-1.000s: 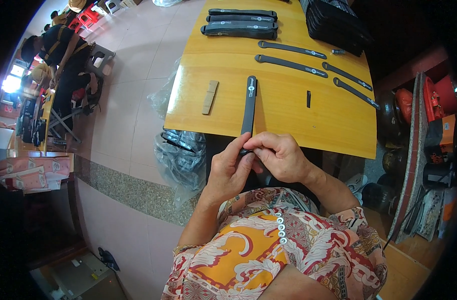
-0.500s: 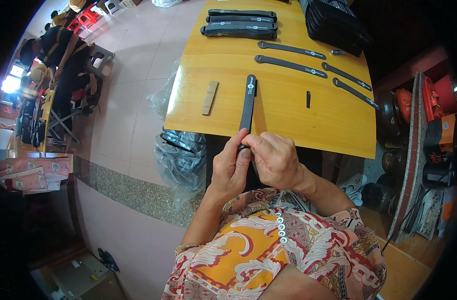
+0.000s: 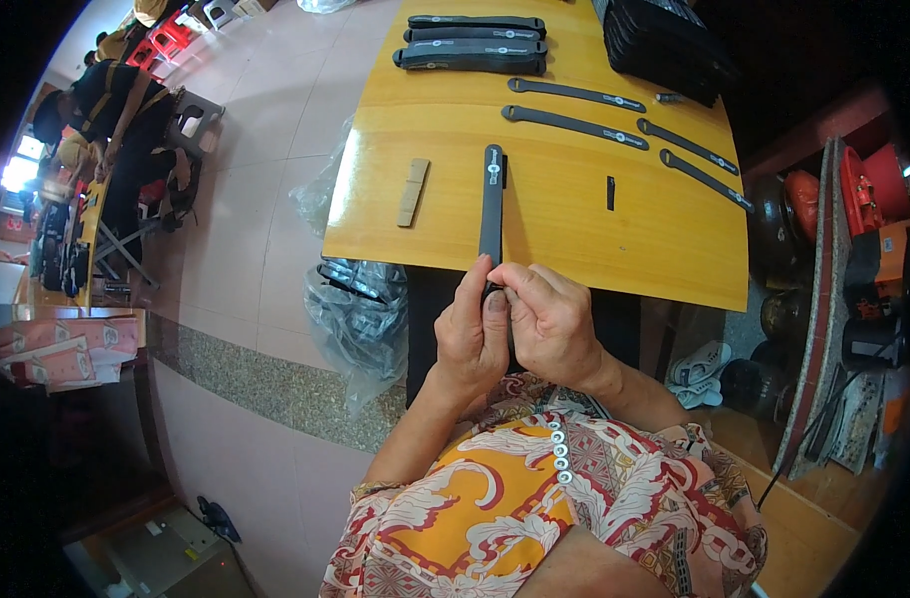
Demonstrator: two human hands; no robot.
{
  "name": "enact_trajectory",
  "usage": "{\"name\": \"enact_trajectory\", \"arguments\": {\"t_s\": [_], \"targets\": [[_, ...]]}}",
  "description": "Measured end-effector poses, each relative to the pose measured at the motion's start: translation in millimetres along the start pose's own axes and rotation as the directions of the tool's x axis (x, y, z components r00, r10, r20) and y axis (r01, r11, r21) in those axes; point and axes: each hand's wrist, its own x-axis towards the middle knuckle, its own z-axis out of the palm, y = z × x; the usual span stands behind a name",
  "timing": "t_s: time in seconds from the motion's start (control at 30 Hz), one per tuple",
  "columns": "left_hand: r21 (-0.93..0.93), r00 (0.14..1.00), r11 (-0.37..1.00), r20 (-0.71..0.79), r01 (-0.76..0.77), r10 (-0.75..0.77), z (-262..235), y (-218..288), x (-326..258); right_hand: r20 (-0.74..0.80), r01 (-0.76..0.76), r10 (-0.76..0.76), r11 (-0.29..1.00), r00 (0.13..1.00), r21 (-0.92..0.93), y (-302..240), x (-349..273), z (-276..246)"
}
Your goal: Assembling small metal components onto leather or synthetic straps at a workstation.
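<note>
A black strap (image 3: pixel 492 204) with pale print near its rounded far end stretches away from me over the front edge of the yellow table (image 3: pixel 564 234). My left hand (image 3: pixel 470 334) pinches its near end between thumb and fingers. Against it, my right hand (image 3: pixel 549 317) is closed, its fingertips at the same strap end; what they pinch there is mostly hidden. Left of the strap lies a short tan strip (image 3: pixel 413 192), and to the right a small black strip (image 3: pixel 610 193).
Stacked black straps (image 3: pixel 470 56) lie at the table's far left, and several single straps (image 3: pixel 574 128) toward the right. A pile of black items (image 3: pixel 664 50) fills the far right corner. A clear plastic bag (image 3: pixel 353 319) hangs by the left edge. Another person (image 3: pixel 116 110) works further left.
Both hands have shifted slightly to the right, still closed at the strap's near end. The table and its contents appear a little further left and up in the view.
</note>
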Motion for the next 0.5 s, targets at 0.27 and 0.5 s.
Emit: {"name": "enact_trajectory", "arguments": {"t_s": [0.27,0.5], "targets": [[-0.446,0.97,0.864,0.042,0.234,-0.241,2,-3,-1,0.105,-0.076,0.071,0.996,0.992,0.045,2,0,-5],[-0.298,0.977,0.931,0.074,0.213,-0.2,-1,-2,5,0.013,-0.067,0.066,0.996,0.998,0.067,2,3,-2]]}}
